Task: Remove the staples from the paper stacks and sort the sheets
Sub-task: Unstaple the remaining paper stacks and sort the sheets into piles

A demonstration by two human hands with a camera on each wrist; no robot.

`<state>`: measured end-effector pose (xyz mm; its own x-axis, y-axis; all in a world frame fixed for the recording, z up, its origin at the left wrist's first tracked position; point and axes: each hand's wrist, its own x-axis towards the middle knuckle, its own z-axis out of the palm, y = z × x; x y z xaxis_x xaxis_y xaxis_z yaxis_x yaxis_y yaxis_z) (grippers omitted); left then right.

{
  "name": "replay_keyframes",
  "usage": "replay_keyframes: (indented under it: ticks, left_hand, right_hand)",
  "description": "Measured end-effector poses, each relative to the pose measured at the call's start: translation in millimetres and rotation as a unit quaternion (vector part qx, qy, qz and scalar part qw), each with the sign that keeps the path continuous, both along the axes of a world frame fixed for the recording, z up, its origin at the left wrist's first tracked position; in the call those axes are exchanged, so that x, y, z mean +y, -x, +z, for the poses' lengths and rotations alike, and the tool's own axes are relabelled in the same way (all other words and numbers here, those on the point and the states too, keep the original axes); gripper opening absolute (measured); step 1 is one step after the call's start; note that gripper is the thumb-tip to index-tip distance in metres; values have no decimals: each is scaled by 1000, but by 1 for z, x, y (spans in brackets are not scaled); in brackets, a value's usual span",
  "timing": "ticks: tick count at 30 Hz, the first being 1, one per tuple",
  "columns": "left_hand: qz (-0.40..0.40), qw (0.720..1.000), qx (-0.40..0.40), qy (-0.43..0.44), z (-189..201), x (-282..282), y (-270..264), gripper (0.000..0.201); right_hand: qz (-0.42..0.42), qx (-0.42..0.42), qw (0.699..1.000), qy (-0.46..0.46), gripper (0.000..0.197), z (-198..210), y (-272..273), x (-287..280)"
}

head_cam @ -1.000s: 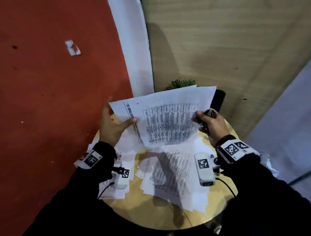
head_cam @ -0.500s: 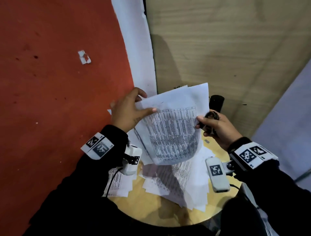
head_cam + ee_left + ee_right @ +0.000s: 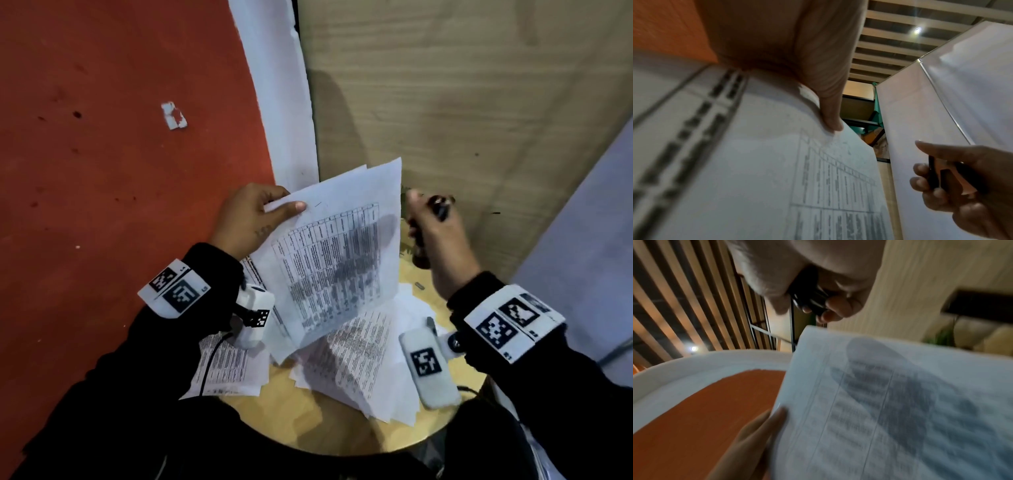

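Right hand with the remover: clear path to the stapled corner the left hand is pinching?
Probably yes. The left hand pinches the paper stack at its top corner, staple side facing the right hand. The staple remover sits just past the stack's far edge, with nothing visible between.

Head view is looking steeply down on the round table (image 3: 329, 428). Both wrist views are tilting up toward the ceiling, close in, sharing the held paper stack (image 3: 756, 178) (image 3: 890, 410) (image 3: 339, 260).
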<state>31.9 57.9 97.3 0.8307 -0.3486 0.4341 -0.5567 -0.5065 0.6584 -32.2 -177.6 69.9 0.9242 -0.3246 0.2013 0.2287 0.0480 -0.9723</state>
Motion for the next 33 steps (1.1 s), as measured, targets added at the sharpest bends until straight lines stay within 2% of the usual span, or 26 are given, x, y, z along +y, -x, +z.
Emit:
replay_keyframes:
  ticks: [2,5,8,11,15,20,23,24,29,33]
  left_hand:
    - [10,1000,-4,2,3,-1,-1,49]
    - [1,1000,14,14,8,0,2,52]
    - [-24,999,35,28,10,3,7,54]
    - [-54,995,75,39,12,3,11,66]
    - [-94,992,85,10,15,-5,21,66]
    - [-96,988,124,0,15,-16,21,68]
    - [-85,987,133,22,15,-22,24,45]
    - [-94,985,142,29,15,-23,25,45]
    - [-114,976,178,51,10,-24,18,98]
    - [-126,974,179,54,7,-25,15,104]
  right_hand:
    - [108,33,993,36,38,-7,6,14]
    - [167,26,981,92,37,-10,10,28]
    - [172,-67,968,170,41,-3,11,37]
    - [147,-167,948,229,46,6,13,41]
    - [89,-260,889,366,48,14,13,40]
    - [103,-287,878,370,52,14,15,40]
    - [108,-290,882,356,51,10,16,36]
    - [109,-287,885,351,50,9,16,35]
    - [112,-274,890,347,49,10,18,30]
    - [112,-274,884,361,47,10,17,29]
